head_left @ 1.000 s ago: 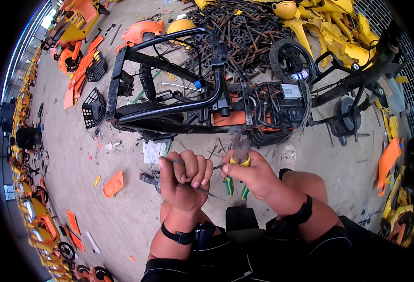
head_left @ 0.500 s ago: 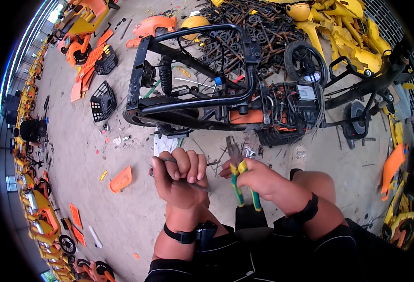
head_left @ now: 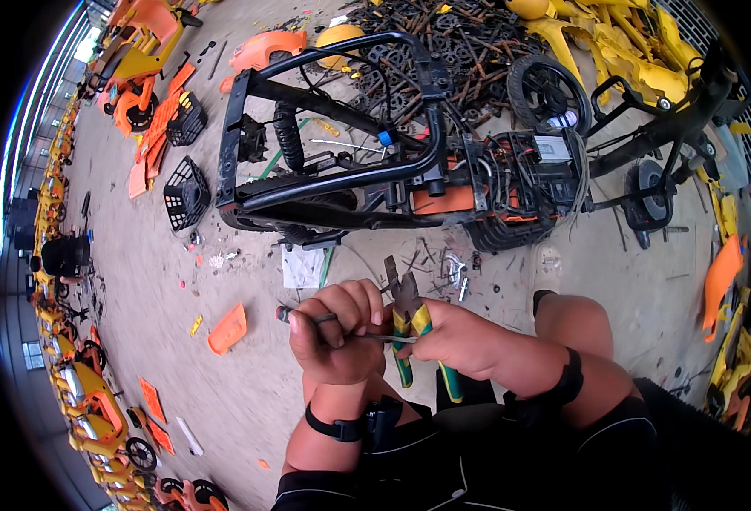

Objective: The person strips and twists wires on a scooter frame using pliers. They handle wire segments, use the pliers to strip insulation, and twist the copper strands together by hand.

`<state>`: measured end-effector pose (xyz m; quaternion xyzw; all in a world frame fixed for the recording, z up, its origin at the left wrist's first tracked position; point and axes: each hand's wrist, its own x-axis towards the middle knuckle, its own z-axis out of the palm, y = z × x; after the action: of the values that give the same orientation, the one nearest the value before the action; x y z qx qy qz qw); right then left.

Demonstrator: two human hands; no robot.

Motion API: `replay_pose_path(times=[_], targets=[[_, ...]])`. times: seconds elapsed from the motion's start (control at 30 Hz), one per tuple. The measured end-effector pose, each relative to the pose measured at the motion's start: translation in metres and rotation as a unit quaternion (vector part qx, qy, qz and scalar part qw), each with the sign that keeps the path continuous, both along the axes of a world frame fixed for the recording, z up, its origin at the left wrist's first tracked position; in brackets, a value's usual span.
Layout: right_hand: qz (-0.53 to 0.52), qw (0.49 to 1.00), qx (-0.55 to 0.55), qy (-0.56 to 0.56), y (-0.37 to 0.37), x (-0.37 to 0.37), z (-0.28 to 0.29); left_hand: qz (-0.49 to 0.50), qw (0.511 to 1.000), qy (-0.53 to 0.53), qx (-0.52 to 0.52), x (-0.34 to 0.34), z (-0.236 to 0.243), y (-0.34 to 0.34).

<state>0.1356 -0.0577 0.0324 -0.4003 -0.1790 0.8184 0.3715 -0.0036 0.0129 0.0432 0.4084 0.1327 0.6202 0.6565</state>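
My left hand [head_left: 341,349] is closed round a thin dark cable [head_left: 385,338]. One end of the cable, with a small reddish tip, pokes out beside the thumb, and another stretch runs toward my right hand. My right hand [head_left: 460,339] grips a pair of pliers [head_left: 406,300] with yellow and green handles. The plier jaws are spread and point away from me, close to the left fingers. Just beyond both hands lies a stripped black scooter frame [head_left: 333,198] with bundled wires and a rear shock absorber.
Past the frame is a heap of rusty metal parts [head_left: 443,68], with a wheel [head_left: 550,95] beside it. Yellow body panels [head_left: 605,43] are piled far right. Black baskets [head_left: 186,194] and an orange piece [head_left: 228,329] lie on the floor at left. Scooters [head_left: 86,400] line the left side.
My right hand has brought the pliers left, up against my left hand, and their handles have spread. My left hand still grips the cable. The view has shifted slightly.
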Motion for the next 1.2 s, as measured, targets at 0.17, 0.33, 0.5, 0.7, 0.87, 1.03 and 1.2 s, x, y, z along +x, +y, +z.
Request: replay_pose_path(times=[0.17, 0.33, 0.5, 0.7, 0.87, 1.03, 1.2], targets=[[-0.024, 1.000, 0.011, -0.006, -0.008, 0.007, -0.002, -0.001, 0.999, -0.018, -0.033, 0.010, -0.002, -0.004], [0.015, 1.000, -0.012, -0.001, -0.014, 0.020, 0.005, -0.015, 0.999, -0.009, -0.040, 0.019, -0.001, -0.009], [-0.022, 1.000, 0.012, 0.001, -0.022, 0.025, 0.004, -0.009, 1.000, 0.008, -0.019, 0.028, 0.000, -0.018], [-0.018, 1.000, 0.012, 0.004, -0.030, 0.033, 0.008, -0.040, 0.998, 0.041, 0.013, 0.031, 0.000, -0.026], [-0.029, 0.999, 0.006, 0.021, -0.036, 0.034, 0.009, -0.039, 0.997, 0.065, 0.032, 0.032, 0.000, -0.034], [-0.046, 0.999, 0.010, 0.014, -0.039, 0.032, 0.011, -0.046, 0.993, 0.087, 0.064, 0.031, 0.000, -0.040], [-0.049, 0.999, 0.007, 0.002, -0.041, 0.031, 0.008, -0.061, 0.990, 0.100, 0.080, 0.029, 0.001, -0.040]])
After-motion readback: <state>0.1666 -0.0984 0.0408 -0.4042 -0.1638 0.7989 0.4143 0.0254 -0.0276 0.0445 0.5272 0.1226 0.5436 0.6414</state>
